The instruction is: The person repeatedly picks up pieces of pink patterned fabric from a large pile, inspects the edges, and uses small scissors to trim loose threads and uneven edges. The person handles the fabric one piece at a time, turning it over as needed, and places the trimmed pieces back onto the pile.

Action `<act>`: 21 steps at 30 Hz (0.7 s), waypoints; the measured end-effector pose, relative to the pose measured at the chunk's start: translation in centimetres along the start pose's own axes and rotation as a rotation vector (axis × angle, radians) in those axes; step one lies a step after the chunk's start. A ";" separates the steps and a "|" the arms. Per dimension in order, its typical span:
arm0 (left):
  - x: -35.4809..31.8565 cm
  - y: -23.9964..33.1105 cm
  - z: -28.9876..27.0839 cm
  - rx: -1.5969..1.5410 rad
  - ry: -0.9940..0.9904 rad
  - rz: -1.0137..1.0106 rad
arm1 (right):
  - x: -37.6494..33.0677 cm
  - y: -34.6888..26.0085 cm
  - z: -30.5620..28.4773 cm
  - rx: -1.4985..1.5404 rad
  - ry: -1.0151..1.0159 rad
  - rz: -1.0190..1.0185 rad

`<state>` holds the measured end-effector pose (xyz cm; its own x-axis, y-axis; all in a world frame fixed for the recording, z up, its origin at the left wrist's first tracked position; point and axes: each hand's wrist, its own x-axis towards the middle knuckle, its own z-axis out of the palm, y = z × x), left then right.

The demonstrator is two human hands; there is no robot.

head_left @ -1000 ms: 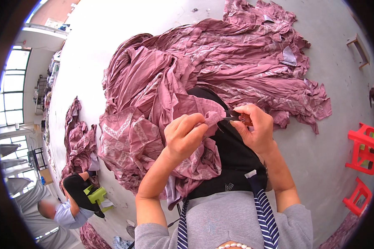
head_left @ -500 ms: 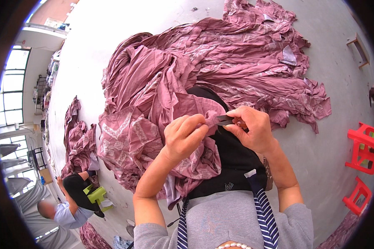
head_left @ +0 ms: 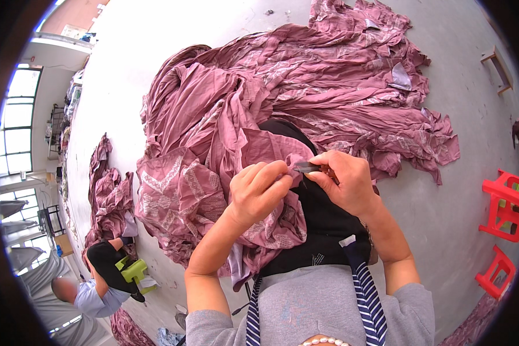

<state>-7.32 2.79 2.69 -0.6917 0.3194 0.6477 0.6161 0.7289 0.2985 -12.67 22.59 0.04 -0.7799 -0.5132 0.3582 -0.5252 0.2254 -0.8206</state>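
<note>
Since most of the dusty-pink patterned cloth with pale geometric bands (head_left: 236, 98) is bunched at and over the plain black garment (head_left: 334, 225) on the lap, then spills along the smooth grey floor (head_left: 444, 230) toward the far right, I'd treat it as soft and floppy up close but pretty heavy overall. One loose edge should lift like nothing; drag the whole lot and it'd probably tug back hard. Doesn't look slippery to me, the way it crumples and creases, and it's hardly fragile, though a blade could nick it easily enough.

Left hand (head_left: 260, 193) has its grip pinched narrow on a small gathered bit of the cloth, just left of the small dark metal snips (head_left: 309, 167). Right hand (head_left: 349, 181) has its grip closed round the snips, tips pointing left, right up by the pinched bit. Can't tell if the blades actually touch the fabric.

Best hold, imo: thumb and forefinger close to the edge, with the bulk resting on the black garment so nothing pulls. The snips are probably light and stiff, so hold them well back from the tips.
</note>
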 end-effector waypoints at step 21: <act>-3.5 -5.2 -4.4 0.310 -0.105 -0.477 | -1.8 7.0 -3.8 0.132 0.357 0.424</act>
<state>-6.45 -4.79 1.89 -0.9091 -0.0414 0.4145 0.0986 0.9454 0.3106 -16.26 28.22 -4.70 -0.9920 -0.0830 0.0948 -0.1119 0.2338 -0.9658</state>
